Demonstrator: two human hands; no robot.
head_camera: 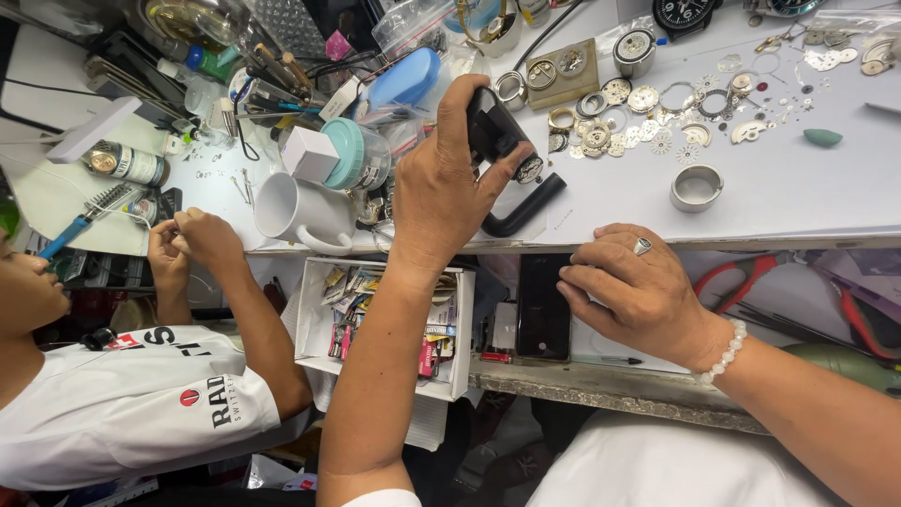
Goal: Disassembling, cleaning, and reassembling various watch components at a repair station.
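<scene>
My left hand [441, 188] is raised over the white worktop [798, 202] and grips a black hand-held tool [490, 127]. A small round watch part [530, 169] sits at the tool's lower end, by my thumb. A black curved handle [526, 211] lies on the worktop just beneath it. My right hand [638, 291], with a ring and a white bead bracelet, rests palm down at the worktop's front edge, fingers bent, holding nothing that I can see. Below it lies a dark phone [544, 305].
Several watch gears and rings [648, 117] are spread at the back right, with a metal ring [696, 186] nearer. A white mug [291, 211], a teal-lidded jar [357, 155] and tools crowd the left. An open drawer [389, 319] holds small packets. Another person's hands [188, 244] work at left.
</scene>
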